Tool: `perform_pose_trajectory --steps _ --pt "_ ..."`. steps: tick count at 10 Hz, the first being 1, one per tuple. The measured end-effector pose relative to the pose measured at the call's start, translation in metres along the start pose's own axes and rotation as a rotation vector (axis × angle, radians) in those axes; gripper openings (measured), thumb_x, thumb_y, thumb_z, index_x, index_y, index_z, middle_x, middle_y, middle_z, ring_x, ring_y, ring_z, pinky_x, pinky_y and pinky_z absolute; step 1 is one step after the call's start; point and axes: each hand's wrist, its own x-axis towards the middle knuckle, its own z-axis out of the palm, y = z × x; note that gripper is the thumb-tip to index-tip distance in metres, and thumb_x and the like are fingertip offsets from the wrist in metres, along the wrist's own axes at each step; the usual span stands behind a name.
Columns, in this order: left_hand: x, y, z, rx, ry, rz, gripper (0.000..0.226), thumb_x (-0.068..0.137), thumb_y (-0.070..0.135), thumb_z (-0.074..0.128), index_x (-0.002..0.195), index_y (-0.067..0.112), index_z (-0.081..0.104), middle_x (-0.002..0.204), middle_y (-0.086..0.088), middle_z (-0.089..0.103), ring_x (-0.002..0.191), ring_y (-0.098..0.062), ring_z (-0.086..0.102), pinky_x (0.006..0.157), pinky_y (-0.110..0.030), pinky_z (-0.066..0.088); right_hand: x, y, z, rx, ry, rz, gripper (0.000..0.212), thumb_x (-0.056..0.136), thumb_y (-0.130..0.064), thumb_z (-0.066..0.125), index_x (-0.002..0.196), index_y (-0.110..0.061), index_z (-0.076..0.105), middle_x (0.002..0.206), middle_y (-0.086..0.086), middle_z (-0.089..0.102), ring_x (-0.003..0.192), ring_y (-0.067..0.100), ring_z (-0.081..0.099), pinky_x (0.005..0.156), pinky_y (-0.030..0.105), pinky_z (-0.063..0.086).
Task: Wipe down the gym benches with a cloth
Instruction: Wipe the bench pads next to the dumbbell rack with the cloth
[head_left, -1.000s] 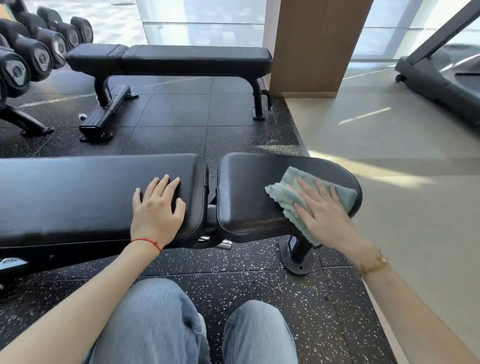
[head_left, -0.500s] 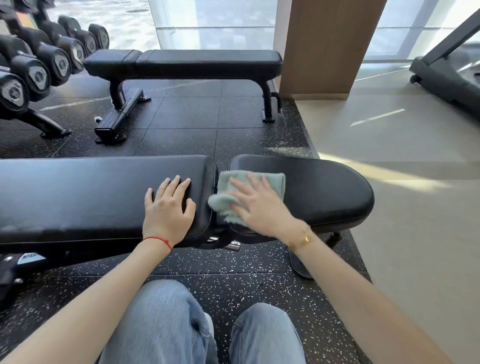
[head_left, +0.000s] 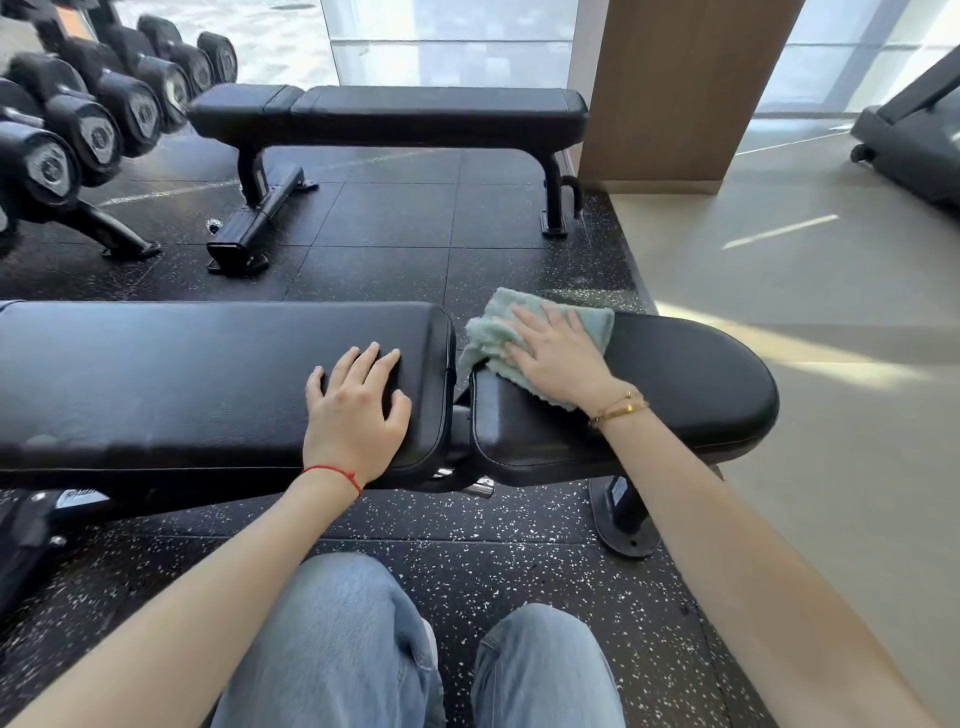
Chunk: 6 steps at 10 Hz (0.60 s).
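Both forearms were bare, no sleeves in view. The left wrist wore a thin red string (head_left: 332, 474); the right wrist wore slim gold bracelets (head_left: 621, 406). Light-blue, faded jeans (head_left: 343, 644) covered both legs.

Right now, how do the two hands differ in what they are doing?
The right hand presses a green cloth flat on the short seat pad; the left hand rests bare on the long back pad. The right wrist wears gold bracelets, the left a red string. Both lie palm down, fingers spread.
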Motion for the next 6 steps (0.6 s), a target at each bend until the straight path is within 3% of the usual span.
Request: perform_pose_trajectory --steps 1,2,3,4,5,6 --pt "0.000 -0.002 0.001 0.001 0.006 0.007 0.048 0.095 0.031 0.048 0.142 0.025 0.047 0.152 -0.001 0.041 0.145 -0.018 0.029 0.118 -0.052 0.016 -0.049 -0.015 0.010 0.005 0.025 -0.175 0.052 0.102 -0.049 0.021 0.152 -0.034 0.022 0.163 -0.010 0.011 0.151 0.022 -0.001 0.122 0.047 -0.002" --pt "-0.001 -0.002 0.001 -0.004 0.007 0.014 0.048 0.095 0.030 0.047 0.143 0.025 0.046 0.153 -0.001 0.040 0.145 -0.019 0.029 0.118 -0.052 0.016 -0.105 -0.003 0.015 0.081 0.088 -0.228 0.051 0.101 -0.056 0.015 0.150 -0.044 0.019 0.160 -0.017 0.014 0.150 0.012 0.001 0.123 0.039 -0.003" --pt "-0.001 -0.001 0.001 0.006 0.003 0.013 0.050 0.094 0.033 0.042 0.143 0.024 0.046 0.153 -0.002 0.040 0.145 -0.019 0.028 0.118 -0.053 0.016 -0.112 0.039 0.008 0.102 0.116 -0.099 0.051 0.101 -0.053 0.019 0.151 -0.040 0.019 0.159 -0.017 0.017 0.150 0.013 0.007 0.122 0.034 -0.001" --pt "-0.001 0.002 0.000 0.007 0.002 0.005 0.051 0.093 0.035 0.039 0.142 0.024 0.046 0.153 -0.002 0.040 0.145 -0.020 0.029 0.118 -0.053 0.016 -0.062 0.065 -0.005 0.056 0.054 0.089 0.051 0.104 -0.042 0.026 0.153 -0.032 0.020 0.163 -0.010 0.012 0.151 0.021 0.005 0.122 0.040 0.000" --pt "-0.001 0.001 0.001 0.009 0.010 0.009 0.048 0.095 0.030 0.046 0.142 0.024 0.047 0.153 -0.002 0.041 0.145 -0.020 0.030 0.118 -0.053 0.016 -0.014 0.039 -0.010 0.004 0.007 0.125 0.054 0.104 -0.044 0.022 0.155 -0.030 0.015 0.164 -0.007 0.010 0.151 0.024 0.001 0.121 0.047 0.000" --pt "-0.001 0.001 0.001 -0.003 0.012 0.008 0.048 0.095 0.029 0.048 0.142 0.023 0.048 0.152 -0.002 0.042 0.144 -0.021 0.031 0.118 -0.053 0.017 -0.021 -0.004 0.000 -0.031 -0.008 -0.059 0.054 0.103 -0.047 0.024 0.154 -0.030 0.019 0.163 -0.006 0.012 0.151 0.026 0.001 0.121 0.050 -0.001"
